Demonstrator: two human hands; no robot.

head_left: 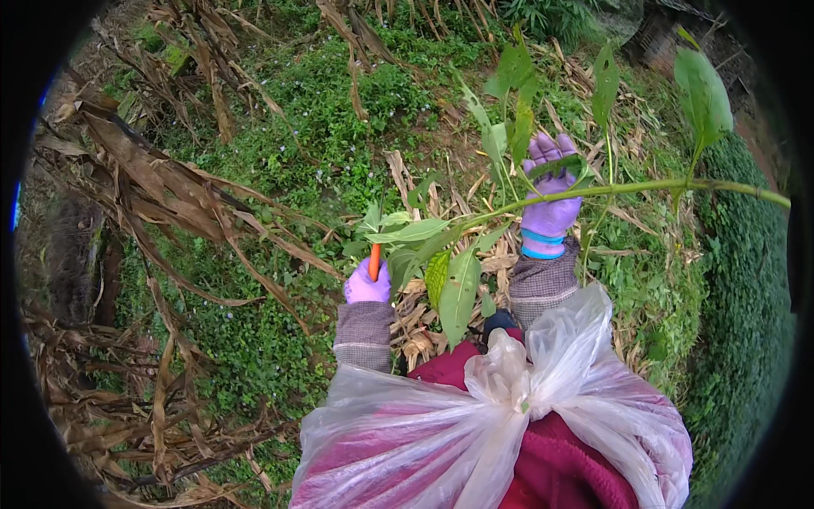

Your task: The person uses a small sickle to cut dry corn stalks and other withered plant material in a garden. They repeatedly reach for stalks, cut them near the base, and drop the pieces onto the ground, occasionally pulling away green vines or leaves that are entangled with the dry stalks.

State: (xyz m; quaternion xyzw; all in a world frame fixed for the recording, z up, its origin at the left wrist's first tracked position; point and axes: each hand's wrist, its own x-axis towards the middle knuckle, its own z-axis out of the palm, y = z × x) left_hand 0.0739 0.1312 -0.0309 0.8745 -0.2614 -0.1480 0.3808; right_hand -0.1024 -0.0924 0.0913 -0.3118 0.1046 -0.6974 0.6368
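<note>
My left hand [368, 282], in a purple glove, is closed round the orange handle [375, 261] of a tool. Leaves largely hide the rest of that tool, so its kind is unclear. A long green leafy stem [653, 185] runs across from the right, its leafy tip drooping beside my left hand. Behind this stem, my right hand [551, 204] is raised in a purple glove with a blue band at the wrist. Its fingers stretch upward, and a leaf [560, 167] covers part of the palm. Whether the stem touches that palm I cannot tell.
Dry brown corn stalks [161, 195] lean in from the left. Low green plants [339, 110] and dry husks [420, 318] cover the ground. A dense green strip of growth [738, 297] borders the right side. Knotted clear plastic sheeting [500, 373] covers my dark red clothing.
</note>
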